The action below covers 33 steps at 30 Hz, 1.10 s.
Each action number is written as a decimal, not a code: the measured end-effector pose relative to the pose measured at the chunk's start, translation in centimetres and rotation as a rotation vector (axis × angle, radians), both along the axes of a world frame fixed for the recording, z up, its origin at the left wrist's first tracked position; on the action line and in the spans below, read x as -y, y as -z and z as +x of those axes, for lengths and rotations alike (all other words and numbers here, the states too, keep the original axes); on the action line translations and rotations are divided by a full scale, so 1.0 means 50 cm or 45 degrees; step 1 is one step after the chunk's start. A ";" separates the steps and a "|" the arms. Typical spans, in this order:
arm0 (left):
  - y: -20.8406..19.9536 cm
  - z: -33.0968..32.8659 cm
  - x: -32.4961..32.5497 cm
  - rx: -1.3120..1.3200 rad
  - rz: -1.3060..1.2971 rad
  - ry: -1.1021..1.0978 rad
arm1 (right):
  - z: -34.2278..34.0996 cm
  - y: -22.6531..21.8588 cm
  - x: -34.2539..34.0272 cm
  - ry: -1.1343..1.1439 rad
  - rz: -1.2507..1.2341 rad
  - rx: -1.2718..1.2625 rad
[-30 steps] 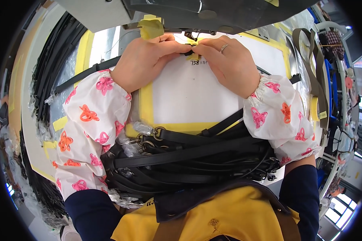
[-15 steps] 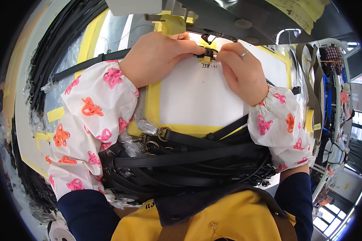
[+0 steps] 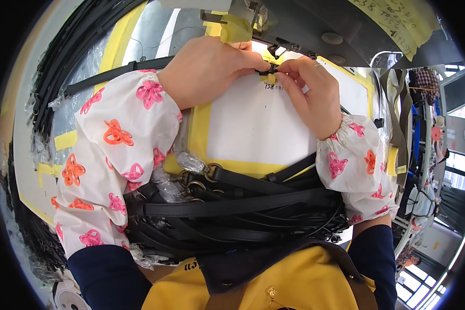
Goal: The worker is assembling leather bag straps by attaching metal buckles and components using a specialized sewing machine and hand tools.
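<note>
A black strap (image 3: pixel 113 75) runs in from the left and passes beneath my left hand (image 3: pixel 206 72). The fingers of that hand are closed on the strap, close under the dark head of a sewing machine (image 3: pixel 341 44). Facing it, my right hand (image 3: pixel 313 95) pinches the short strap end between thumb and fingertips. What looks like a small dark buckle at that end is mostly covered by the fingertips. Both hands are above a white sheet (image 3: pixel 258 126) edged with yellow tape. The needle area is partly hidden by a yellow-wrapped part (image 3: pixel 236 29).
A heap of black straps (image 3: pixel 237 206) with metal rings and plastic wrapping lies between my forearms and the sheet. More black straps (image 3: pixel 70 57) hang in a bundle at the far left. Olive straps (image 3: pixel 400 111) hang at the right, before a crowded rack.
My right fingertips have closed in on the strap end, where they stood over the dark buckle before. The left hand keeps its grip. The whole view has shifted slightly.
</note>
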<state>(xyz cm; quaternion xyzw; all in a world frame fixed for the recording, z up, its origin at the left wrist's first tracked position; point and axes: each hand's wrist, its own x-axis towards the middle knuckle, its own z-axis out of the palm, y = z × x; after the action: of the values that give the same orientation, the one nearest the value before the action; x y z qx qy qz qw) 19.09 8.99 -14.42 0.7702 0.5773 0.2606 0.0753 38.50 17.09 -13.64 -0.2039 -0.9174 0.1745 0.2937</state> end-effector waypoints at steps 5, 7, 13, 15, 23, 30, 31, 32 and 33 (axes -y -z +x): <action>-0.003 0.003 -0.001 0.017 0.033 0.026 | -0.012 -0.007 0.002 0.019 0.136 0.029; -0.003 0.003 -0.001 0.021 0.034 0.038 | -0.014 -0.006 0.000 0.025 0.157 0.053; -0.009 0.006 -0.002 -0.019 -0.013 0.007 | -0.017 -0.013 0.003 0.056 0.355 0.247; -0.005 0.001 0.002 -0.013 0.007 -0.001 | -0.006 -0.028 0.010 -0.129 0.262 0.242; -0.014 0.005 0.004 -0.040 -0.027 -0.013 | 0.020 -0.019 0.001 -0.010 0.133 -0.035; -0.015 -0.001 0.000 0.037 -0.015 0.058 | 0.004 0.010 0.003 -0.060 0.153 -0.086; -0.015 0.001 -0.001 0.037 -0.016 0.060 | 0.000 0.008 0.000 -0.032 0.145 -0.076; -0.017 0.002 -0.001 0.044 -0.039 0.051 | -0.005 0.008 -0.001 -0.005 0.137 -0.066; -0.017 0.003 -0.001 0.051 -0.061 0.043 | -0.007 0.007 -0.001 -0.005 0.136 -0.068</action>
<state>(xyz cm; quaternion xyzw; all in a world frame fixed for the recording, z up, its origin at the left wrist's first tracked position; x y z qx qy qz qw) 19.22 9.05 -13.55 0.7726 0.5685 0.2605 0.1097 38.13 17.14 -13.99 -0.1816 -0.9177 0.1312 0.3281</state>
